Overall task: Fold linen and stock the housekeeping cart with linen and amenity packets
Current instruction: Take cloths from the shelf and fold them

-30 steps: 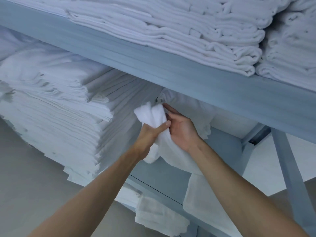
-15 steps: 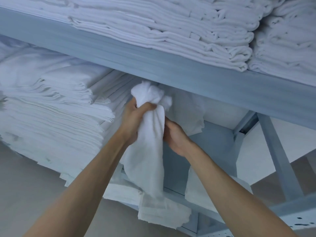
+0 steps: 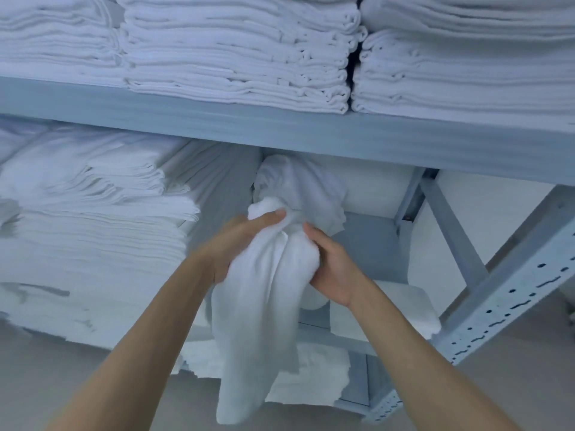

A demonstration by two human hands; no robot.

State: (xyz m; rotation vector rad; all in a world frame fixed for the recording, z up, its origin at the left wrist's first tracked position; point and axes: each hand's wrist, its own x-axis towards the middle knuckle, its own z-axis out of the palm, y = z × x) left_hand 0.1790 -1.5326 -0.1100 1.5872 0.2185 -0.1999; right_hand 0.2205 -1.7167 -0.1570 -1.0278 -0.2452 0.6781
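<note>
I am holding a bunched white towel (image 3: 264,293) in front of the lower shelf (image 3: 367,244) of a metal linen rack (image 3: 510,293). My left hand (image 3: 236,244) is gripping it near the top, thumb across the front and the other fingers hidden behind the cloth, so a small tuft is sticking up above my fist. My right hand (image 3: 333,265) is cupping the bundle from the other side, a little lower, fingers curled into the folds. Both hands are closed on the cloth; neither is spread wide. I am taking it from two sides, I think, because loose terry slumps and one hand alone would let it slide.

The rest of the towel is hanging straight down between my forearms, its end dangling below the shelf edge. Just behind my hands a crumpled white piece (image 3: 298,188) is sitting on the shelf; I cannot tell whether it is joined to what I am holding. To my left a tall pile of folded sheets (image 3: 93,231) is filling the shelf, and neat folded stacks (image 3: 236,54) are lining the shelf above. No cart is in sight, so the folding looks yet to be done.
</note>
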